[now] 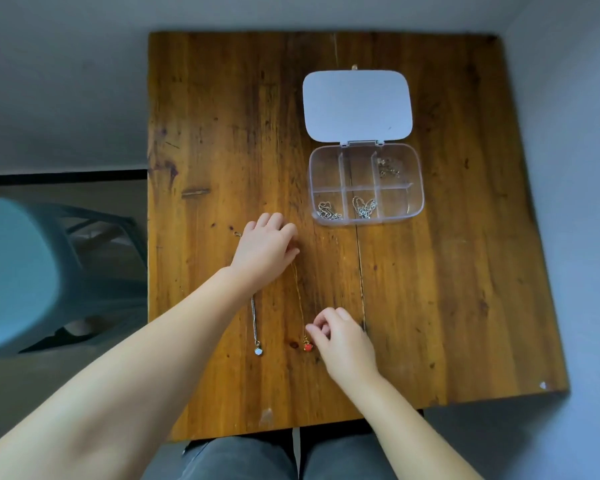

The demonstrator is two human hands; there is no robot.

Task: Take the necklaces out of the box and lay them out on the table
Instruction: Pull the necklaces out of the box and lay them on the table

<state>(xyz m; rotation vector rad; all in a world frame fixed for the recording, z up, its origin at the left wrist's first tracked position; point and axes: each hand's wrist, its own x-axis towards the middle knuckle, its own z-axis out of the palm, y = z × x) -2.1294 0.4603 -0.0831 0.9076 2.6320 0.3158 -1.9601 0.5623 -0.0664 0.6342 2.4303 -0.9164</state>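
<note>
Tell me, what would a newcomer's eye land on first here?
Probably the two hands stretching a gold chain with a red pendant near the table's front edge: left hand at its far end, right hand by the pendant. Beyond sits the open clear box, chains in three compartments.

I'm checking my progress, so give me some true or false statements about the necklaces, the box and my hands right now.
1. The box lid is open. True.
2. Every compartment is empty. False: three still hold chains.
3. The right hand is by the red pendant. True.
4. The left hand is reaching into the box. False: it rests on the table, at the top of the chain.
5. A white pendant necklace lies on the table. True.
</note>
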